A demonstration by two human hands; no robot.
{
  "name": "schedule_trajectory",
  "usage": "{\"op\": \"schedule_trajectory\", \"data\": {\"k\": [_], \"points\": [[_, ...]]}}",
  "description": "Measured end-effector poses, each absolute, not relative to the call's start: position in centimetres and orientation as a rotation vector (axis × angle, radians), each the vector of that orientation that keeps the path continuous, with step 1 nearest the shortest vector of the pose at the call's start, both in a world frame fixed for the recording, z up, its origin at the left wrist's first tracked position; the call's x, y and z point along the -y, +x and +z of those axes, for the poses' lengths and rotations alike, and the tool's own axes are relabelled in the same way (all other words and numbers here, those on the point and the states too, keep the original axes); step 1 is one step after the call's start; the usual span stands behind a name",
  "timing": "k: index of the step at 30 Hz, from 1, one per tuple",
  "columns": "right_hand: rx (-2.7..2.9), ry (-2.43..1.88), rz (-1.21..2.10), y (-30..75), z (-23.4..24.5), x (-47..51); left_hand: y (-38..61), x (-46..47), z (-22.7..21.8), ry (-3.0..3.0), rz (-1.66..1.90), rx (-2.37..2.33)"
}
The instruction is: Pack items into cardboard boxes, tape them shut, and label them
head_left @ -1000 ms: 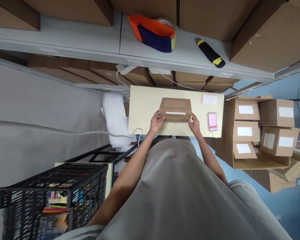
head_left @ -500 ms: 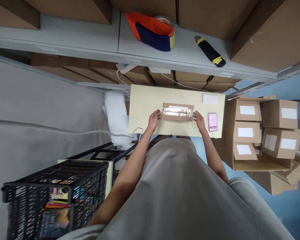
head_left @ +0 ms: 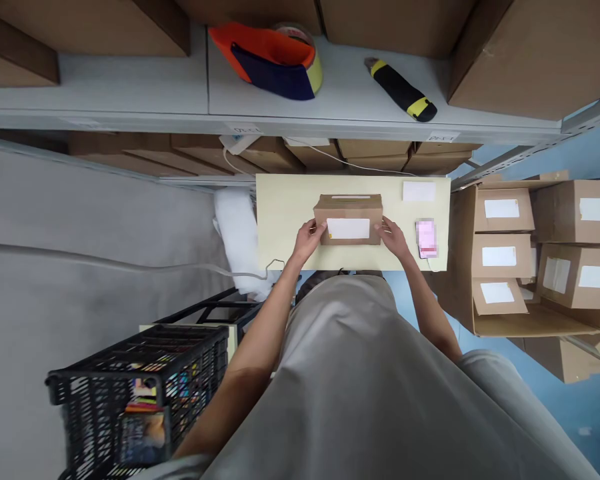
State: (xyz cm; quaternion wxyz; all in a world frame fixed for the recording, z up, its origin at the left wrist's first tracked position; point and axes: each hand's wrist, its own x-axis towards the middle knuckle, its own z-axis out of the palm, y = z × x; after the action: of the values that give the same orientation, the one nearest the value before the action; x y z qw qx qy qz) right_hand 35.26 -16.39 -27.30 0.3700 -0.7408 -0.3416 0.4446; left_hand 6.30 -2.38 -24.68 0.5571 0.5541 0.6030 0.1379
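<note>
A small brown cardboard box with a white label on its near face stands on the pale yellow tabletop. My left hand grips its left end and my right hand grips its right end, fingers curled against the sides. A white slip of tape or paper shows on the box's top. A phone with a pink screen lies just right of my right hand. A white label sheet lies at the table's far right.
A grey shelf above holds an orange and blue tape dispenser, a black and yellow utility knife and large cartons. Labelled boxes are stacked in an open carton at right. A black crate stands at lower left.
The box has been turned between my hands: half a second ago its taped seam faced up, now its white-labelled face is toward me. Both hands stayed at its ends.
</note>
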Motion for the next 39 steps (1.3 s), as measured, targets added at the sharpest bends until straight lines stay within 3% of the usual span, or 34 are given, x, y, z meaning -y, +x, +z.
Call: {"op": "schedule_trajectory", "data": {"k": [15, 23, 29, 34, 39], "points": [[0.899, -1.909, 1.338, 33.2, -30.6, 15.0, 9.0, 0.5, -26.0, 1.563, 0.248, -1.804], [0.680, -1.973, 0.911, 43.4, -31.8, 14.3, 20.5, 2.0, -24.8, 2.053, 0.132, -1.229], [0.603, -2.117, 0.647, 50.9, -33.9, 14.0, 25.7, 3.8, -27.9, 2.060, 0.053, -1.295], [0.540, -2.255, 0.603, 52.5, -35.6, 13.9, 26.3, 4.2, -28.3, 2.095, 0.082, -1.416], [0.486, -2.322, 0.645, 51.6, -36.4, 13.4, 30.2, 3.3, -29.2, 2.049, 0.059, -1.232]]}}
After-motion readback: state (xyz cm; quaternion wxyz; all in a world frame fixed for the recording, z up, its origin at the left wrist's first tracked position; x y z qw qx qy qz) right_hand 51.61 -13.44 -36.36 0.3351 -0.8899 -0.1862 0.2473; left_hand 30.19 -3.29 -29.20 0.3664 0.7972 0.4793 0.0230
